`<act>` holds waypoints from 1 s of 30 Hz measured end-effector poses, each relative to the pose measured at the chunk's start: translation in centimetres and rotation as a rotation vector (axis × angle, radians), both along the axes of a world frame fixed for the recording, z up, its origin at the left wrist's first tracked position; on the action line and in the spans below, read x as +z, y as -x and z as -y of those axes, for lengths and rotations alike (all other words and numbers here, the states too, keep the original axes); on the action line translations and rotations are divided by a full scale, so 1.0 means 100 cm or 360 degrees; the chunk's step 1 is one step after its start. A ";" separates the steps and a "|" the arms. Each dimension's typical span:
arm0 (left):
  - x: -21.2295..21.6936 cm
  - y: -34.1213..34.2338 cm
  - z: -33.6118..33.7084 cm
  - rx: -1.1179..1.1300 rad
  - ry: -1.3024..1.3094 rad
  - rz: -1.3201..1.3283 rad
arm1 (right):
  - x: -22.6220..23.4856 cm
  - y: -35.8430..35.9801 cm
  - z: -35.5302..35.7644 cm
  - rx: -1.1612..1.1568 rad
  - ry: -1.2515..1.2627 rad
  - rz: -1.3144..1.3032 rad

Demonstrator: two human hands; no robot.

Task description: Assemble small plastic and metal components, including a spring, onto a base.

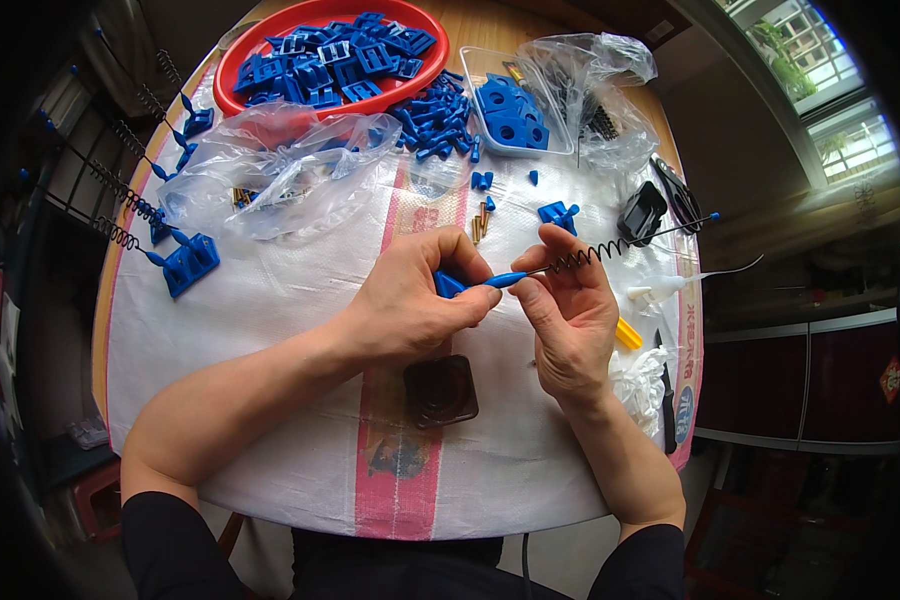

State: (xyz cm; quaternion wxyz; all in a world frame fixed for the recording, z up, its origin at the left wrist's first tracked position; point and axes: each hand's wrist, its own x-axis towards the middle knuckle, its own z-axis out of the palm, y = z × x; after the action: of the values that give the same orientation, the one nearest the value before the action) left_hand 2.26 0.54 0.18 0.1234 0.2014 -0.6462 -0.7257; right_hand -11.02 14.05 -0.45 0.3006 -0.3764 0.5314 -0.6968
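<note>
My left hand (pixel 410 290) is closed round a blue plastic piece, mostly hidden in its fingers. A blue tapered sleeve (pixel 502 281) sticks out of it to the right. From the sleeve runs a black wire with a coil spring (pixel 592 254), ending far right in a small blue tip (pixel 715 216). My right hand (pixel 580 335) has thumb and fingers closed about the wire where it meets the sleeve; its index finger is raised beside the coil. Just beyond lies a blue bracket with a knob (pixel 558 215). Below my left hand sits a dark square dish (pixel 441 391).
A red basin (pixel 232 95) of blue brackets stands at the back, beside piled blue pegs (pixel 435 122) and a clear box (pixel 520 151). Plastic bags (pixel 290 175) lie around. Spring-wire assemblies (pixel 191 265) line the left edge. Brass screws (pixel 480 222), a black container (pixel 642 212) and a yellow piece (pixel 628 334) lie nearby.
</note>
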 end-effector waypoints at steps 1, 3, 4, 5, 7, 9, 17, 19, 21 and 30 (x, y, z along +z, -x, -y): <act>0.000 0.000 -0.001 0.0025 0.0105 -0.0018 | -0.001 0.001 0.000 0.0007 0.0006 0.0002; -0.002 0.000 -0.005 0.0100 0.0289 -0.0154 | -0.003 0.003 0.000 0.0031 0.0029 0.0027; -0.004 -0.001 -0.007 0.0137 0.0380 -0.0222 | -0.004 0.003 0.000 0.0047 0.0045 0.0051; -0.004 -0.001 -0.008 0.0145 0.0422 -0.0238 | -0.005 0.004 0.000 0.0063 0.0060 0.0074; -0.006 -0.001 -0.009 0.0162 0.0504 -0.0271 | -0.007 0.005 0.000 0.0065 0.0070 0.0100; -0.007 -0.001 -0.009 0.0169 0.0593 -0.0327 | -0.009 0.006 0.000 0.0069 0.0086 0.0122; -0.006 -0.001 -0.006 0.0125 0.0780 -0.0379 | -0.007 0.008 -0.003 -0.0003 0.0112 0.0111; -0.006 0.000 -0.006 0.0118 0.0744 -0.0417 | -0.007 0.008 -0.003 0.0004 0.0130 0.0086; -0.007 0.000 -0.006 0.0126 0.0731 -0.0438 | -0.008 0.008 -0.003 0.0013 0.0146 0.0075; -0.010 0.001 -0.006 0.0199 0.0934 -0.0540 | -0.007 0.006 -0.002 0.0037 0.0183 0.0066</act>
State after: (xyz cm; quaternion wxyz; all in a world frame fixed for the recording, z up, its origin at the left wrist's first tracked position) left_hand 2.16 1.11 -0.78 0.3260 0.0729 -0.7841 -0.5231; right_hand -11.58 14.27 -1.11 0.2975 -0.3847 0.4798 -0.7303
